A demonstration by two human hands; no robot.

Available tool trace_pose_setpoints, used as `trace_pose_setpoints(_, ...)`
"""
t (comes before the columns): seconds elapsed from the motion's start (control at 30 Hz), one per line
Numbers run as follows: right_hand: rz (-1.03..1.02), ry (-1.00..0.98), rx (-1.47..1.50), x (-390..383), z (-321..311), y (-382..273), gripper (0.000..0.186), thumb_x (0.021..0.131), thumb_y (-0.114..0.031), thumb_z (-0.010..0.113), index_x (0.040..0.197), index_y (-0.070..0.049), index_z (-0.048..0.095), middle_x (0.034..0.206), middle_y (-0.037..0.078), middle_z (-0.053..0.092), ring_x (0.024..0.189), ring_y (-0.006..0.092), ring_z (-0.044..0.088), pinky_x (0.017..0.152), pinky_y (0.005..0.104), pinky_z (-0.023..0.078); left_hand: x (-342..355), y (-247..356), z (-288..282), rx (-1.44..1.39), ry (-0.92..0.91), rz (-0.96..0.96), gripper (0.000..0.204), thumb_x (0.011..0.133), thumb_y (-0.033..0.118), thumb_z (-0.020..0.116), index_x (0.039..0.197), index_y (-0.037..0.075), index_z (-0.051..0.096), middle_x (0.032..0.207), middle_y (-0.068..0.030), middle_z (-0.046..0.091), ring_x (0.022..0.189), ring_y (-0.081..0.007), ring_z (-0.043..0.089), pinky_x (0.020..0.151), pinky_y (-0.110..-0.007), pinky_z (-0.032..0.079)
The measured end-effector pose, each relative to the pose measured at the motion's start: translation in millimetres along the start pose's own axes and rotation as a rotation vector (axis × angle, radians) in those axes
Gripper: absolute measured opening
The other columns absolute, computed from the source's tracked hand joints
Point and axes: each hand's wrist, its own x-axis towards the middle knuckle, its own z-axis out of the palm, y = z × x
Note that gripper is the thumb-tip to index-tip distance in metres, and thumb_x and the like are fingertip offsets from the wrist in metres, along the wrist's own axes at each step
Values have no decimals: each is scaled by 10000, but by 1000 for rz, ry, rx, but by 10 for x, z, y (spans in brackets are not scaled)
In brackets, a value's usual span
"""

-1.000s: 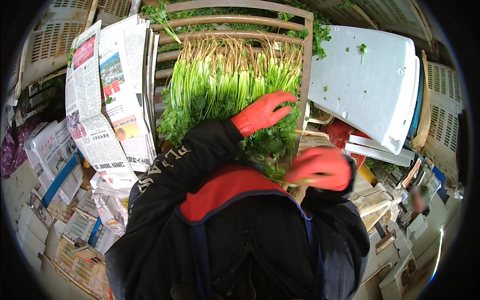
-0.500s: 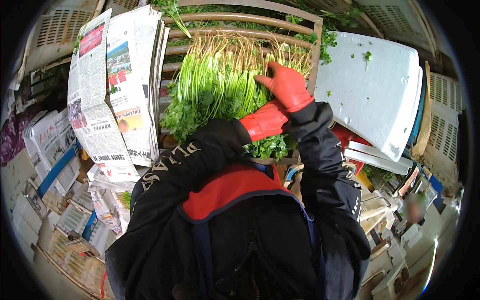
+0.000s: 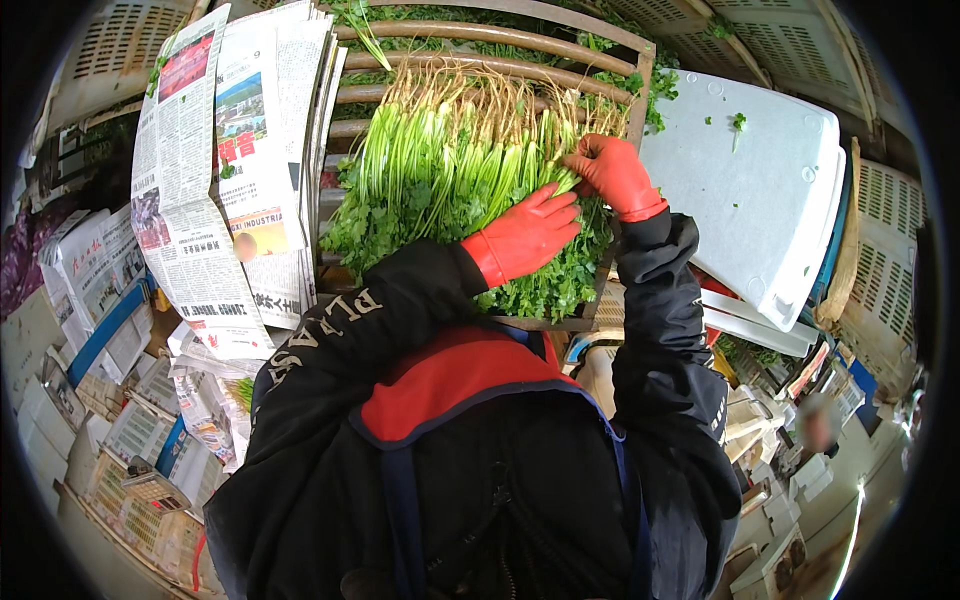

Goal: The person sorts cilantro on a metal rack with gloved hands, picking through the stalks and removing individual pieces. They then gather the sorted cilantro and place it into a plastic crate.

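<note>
On the slatted rack, the row of leafy greens lay roots away from you. Your left hand rested open across it, obscuring part. Your right hand was curled at its right end; whether it gripped stems could not be determined. Stacked newspapers bounded the left side, a white panel the right.

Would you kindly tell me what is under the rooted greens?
Brown slats show around the rooted greens, with leafy bits visible through gaps. Whatever lies directly beneath their middle is covered.
</note>
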Motion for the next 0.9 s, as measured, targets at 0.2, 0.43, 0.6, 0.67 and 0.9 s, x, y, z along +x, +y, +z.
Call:
trace_pose_setpoints(0.2,-208,263,-276,21,140,113,259,839,-274,646,809,-17,639,654,146,625,556,288,608,560,373,465,-53,-9,65,99,-20,-9,409,768,150,579,1155,18,577,1232,-157,537,1260,-314,445,1116,-495,255)
trace_pose_setpoints(0.43,-240,788,840,324,-667,496,404,973,-318,452,893,32,637,639,42,608,504,91,476,523,228,399,-62,-10,40,93,-29,-13,425,764,150,582,1167,13,573,1266,-160,528,1269,-321,437,1116,-483,261)
trace_pose_setpoints(0.6,2,292,155,-150,-306,15,376,888,-422,601,898,-55,681,636,48,628,522,128,539,501,288,419,-71,-21,114,91,0,-22,422,763,147,578,1163,11,575,1260,-163,531,1263,-322,445,1112,-483,271)
trace_pose_setpoints(0.67,-7,271,-141,-186,0,39,351,836,-401,658,804,-52,664,610,110,610,551,239,589,525,350,446,-65,-30,124,90,6,-16,418,764,145,575,1159,11,576,1250,-164,535,1258,-323,451,1112,-485,271)
trace_pose_setpoints(0.9,-121,259,-178,-193,214,106,218,870,-233,623,816,-22,611,628,145,612,589,309,613,532,382,456,-56,-17,67,105,-9,1,416,753,129,560,1150,4,577,1220,-165,546,1240,-326,470,1113,-484,271)
